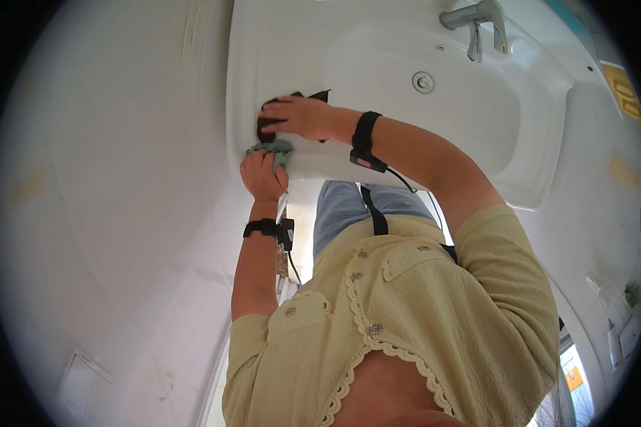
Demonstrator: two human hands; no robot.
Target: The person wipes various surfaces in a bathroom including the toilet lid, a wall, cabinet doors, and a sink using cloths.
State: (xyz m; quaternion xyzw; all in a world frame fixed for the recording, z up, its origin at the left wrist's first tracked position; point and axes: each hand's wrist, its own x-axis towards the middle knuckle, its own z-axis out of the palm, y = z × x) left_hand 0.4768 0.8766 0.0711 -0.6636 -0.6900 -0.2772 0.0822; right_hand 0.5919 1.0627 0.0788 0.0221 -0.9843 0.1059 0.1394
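Observation:
On the left rim of the white washbasin (pixel 243 78), my left hand (pixel 263 176) is closed around a bunched grey-green cloth (pixel 280 151). Just beyond it, my right hand (pixel 300 117) reaches across the basin and presses a dark brown cloth (pixel 265 132) down on the flat ledge. Its fingers lie over the brown cloth, and a pointed corner sticks out behind the knuckles. The two cloths lie close together, nearly touching. My right palm hides the middle of the brown cloth.
A chrome faucet (pixel 477 25) stands at the far right of the basin, beyond the round drain (pixel 423 82). A pale wall (pixel 142 156) runs close along the left side. At the far right edge there is a yellow item (pixel 623 91). Black straps with cabled boxes circle both wrists.

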